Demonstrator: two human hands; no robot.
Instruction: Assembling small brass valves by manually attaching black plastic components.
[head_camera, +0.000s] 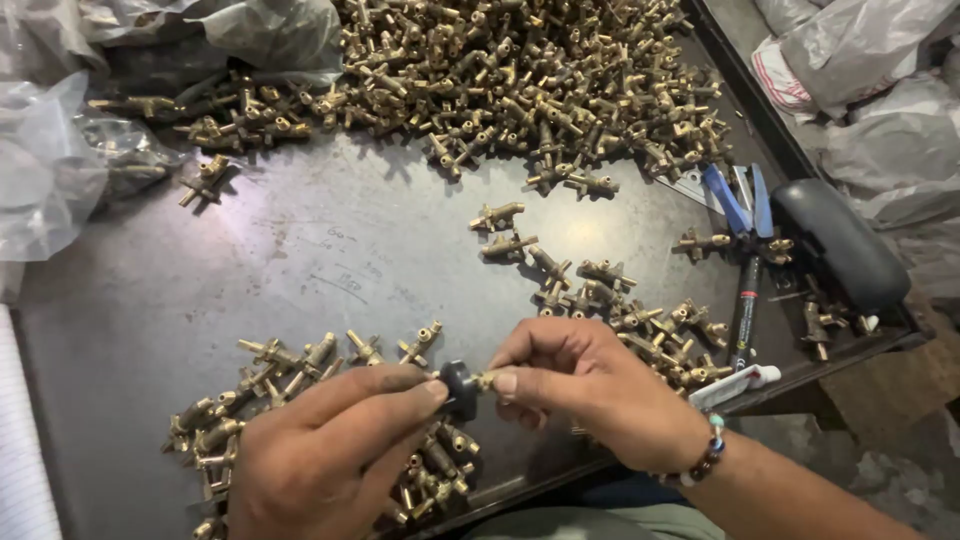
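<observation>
Just above the near edge of the dark metal bench (200, 300), the left hand (320, 450) pinches a round black knob (460, 390) against a small brass valve fitting (484, 381) gripped by the right hand (590, 390), steadying both parts.

Small metal-parts workshop, assembly station. Evidence: dark steel counter (300, 260), scuffed and marked with chalk scribbles; large heap of brass valve fittings (520, 80) at its far edge; smaller sorted piles nearer; blue-handled pliers (745, 205); clear plastic bags (60, 150) of stock around the edges.
</observation>
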